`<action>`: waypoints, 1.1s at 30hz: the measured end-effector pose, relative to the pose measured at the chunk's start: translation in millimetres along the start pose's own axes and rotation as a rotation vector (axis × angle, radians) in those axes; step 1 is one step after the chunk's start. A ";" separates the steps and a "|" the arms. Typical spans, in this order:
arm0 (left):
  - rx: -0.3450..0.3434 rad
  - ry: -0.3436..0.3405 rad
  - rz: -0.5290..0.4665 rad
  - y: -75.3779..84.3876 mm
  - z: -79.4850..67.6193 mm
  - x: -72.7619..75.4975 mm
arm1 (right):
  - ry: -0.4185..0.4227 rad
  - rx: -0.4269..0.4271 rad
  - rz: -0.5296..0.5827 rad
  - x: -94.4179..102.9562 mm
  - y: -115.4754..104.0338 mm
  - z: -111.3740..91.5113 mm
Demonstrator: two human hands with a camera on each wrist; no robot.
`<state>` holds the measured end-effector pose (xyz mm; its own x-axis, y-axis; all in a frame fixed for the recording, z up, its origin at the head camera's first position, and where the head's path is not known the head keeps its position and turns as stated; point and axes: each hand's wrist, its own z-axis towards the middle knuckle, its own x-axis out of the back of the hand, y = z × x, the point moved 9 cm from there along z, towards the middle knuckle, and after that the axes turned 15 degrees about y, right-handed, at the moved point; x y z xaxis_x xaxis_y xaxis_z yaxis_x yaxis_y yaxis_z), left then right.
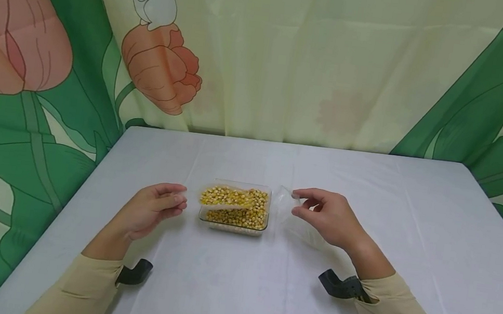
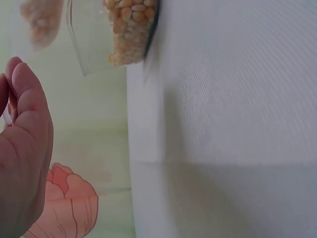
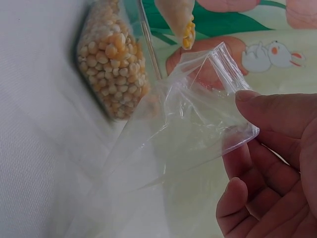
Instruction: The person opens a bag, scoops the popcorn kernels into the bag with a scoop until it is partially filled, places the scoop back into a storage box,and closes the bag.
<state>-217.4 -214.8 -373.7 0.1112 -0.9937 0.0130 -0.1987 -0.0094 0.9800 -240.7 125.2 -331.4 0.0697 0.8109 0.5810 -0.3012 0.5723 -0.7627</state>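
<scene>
A clear rectangular container full of yellow corn kernels stands on the table between the hands. Over its back left part, a translucent scoop heaped with kernels is raised above the rest. My left hand, left of the container, pinches the scoop's pale handle between thumb and fingers; much of that handle hardly shows. To the right, my right hand pinches the top edge of a clear plastic bag between thumb and index finger. The thin bag hangs down beside the container, with no kernels visible in it.
A white cloth covers the table. Behind it hangs a curtain printed with tulips, leaves and a rabbit. Black wrist mounts sit at both sleeve cuffs.
</scene>
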 end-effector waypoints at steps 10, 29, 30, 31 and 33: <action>-0.002 -0.012 0.000 1.4 0.9 -11.7 | -0.007 -0.002 0.005 -2.2 -0.7 -1.3; -0.032 -0.066 -0.057 8.0 5.7 -44.0 | -0.017 0.040 0.007 -7.0 -8.4 0.2; -0.033 -0.067 -0.057 8.2 6.4 -45.9 | -0.016 0.042 0.007 -6.8 -8.9 0.2; -0.036 -0.070 -0.052 8.5 7.0 -48.0 | -0.016 0.045 0.005 -6.7 -9.8 0.4; -0.036 -0.070 -0.048 9.0 8.1 -51.8 | -0.017 0.044 0.002 -6.8 -10.7 0.4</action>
<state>-232.8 -164.4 -367.2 0.0512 -0.9976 -0.0467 -0.1600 -0.0543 0.9856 -238.4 113.6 -327.1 0.0525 0.8097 0.5845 -0.3430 0.5643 -0.7509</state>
